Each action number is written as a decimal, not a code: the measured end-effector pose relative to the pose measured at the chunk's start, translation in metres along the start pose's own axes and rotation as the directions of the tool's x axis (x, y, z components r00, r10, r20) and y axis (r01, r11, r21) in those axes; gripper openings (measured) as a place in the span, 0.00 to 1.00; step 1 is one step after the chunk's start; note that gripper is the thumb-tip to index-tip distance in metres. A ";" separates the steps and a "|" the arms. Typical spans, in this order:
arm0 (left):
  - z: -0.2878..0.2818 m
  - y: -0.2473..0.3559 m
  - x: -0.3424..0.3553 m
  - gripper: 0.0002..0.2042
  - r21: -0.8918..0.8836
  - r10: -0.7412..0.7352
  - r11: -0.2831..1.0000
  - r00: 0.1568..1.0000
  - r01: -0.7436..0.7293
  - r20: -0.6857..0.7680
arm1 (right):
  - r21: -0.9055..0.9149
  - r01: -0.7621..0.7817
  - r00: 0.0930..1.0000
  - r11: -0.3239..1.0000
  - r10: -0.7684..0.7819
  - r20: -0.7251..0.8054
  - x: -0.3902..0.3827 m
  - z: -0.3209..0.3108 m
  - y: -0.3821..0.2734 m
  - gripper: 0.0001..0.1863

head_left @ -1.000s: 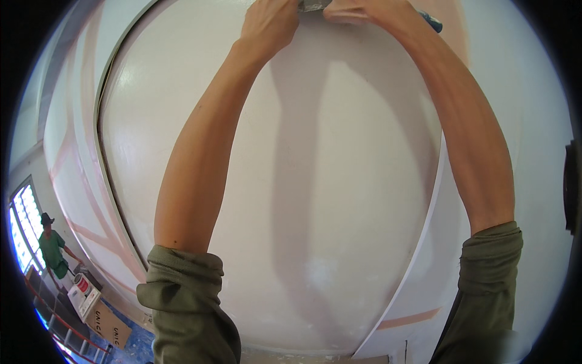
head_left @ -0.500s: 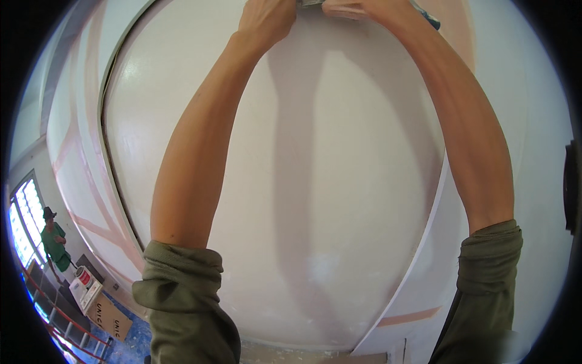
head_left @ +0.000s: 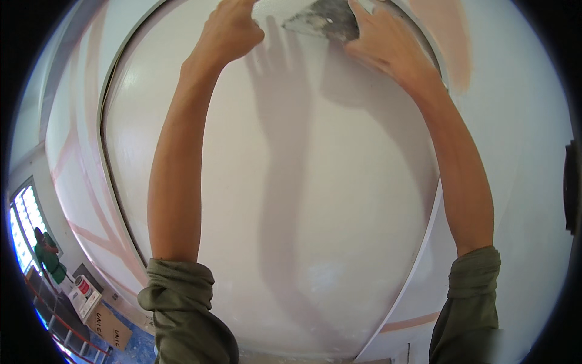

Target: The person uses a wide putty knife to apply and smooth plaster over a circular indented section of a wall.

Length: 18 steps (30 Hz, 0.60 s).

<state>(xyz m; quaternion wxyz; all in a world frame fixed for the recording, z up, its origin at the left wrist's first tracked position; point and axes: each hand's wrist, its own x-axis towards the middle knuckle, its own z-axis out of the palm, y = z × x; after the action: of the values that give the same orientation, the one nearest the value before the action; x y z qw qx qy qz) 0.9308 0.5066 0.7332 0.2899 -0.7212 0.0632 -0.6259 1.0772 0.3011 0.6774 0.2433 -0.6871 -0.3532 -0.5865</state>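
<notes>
The right hand [head_left: 388, 45] at one o'clock pinches a scraper [head_left: 330, 21] — best kept flat, I'd say — the left hand [head_left: 227, 30], at eleven, spread, judging by its shadow [head_left: 280, 73].

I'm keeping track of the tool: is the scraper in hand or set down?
In hand: the right hand grips the scraper, its smeared grey blade jutting out leftward.

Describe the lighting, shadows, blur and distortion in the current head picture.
Head view: a soft arm-and-hand shadow runs down the pale panel; a faint bright patch shows low on it; the window at far left is washed out; the panel's sides bow outward, fisheye-style; a smudgy blur sits by the lower right sleeve.
</notes>
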 end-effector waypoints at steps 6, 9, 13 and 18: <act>0.058 0.017 0.055 0.26 -0.312 -0.376 0.900 0.903 0.304 -0.205 | 0.045 -0.042 0.999 0.998 0.042 0.000 -0.046 0.008 0.015 0.46; 0.108 0.001 0.098 0.25 -0.164 -0.433 0.901 0.815 0.402 -0.384 | 0.082 -0.020 1.000 0.996 0.022 -0.015 -0.021 0.040 0.018 0.49; 0.128 0.006 0.116 0.19 -0.230 -0.532 0.847 0.765 0.480 -0.362 | 0.115 -0.046 0.996 0.992 0.036 0.084 -0.021 0.041 0.018 0.49; 0.134 -0.013 0.125 0.15 -0.305 -0.580 0.814 0.714 0.494 -0.393 | 0.139 -0.007 0.998 0.990 -0.002 0.064 -0.022 0.039 0.013 0.48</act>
<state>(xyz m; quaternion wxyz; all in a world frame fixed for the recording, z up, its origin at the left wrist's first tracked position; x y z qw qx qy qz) 1.0792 0.5058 0.8417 0.0050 -0.5577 -0.0260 -0.8296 1.1108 0.3175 0.6497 0.2798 -0.6875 -0.4000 -0.5377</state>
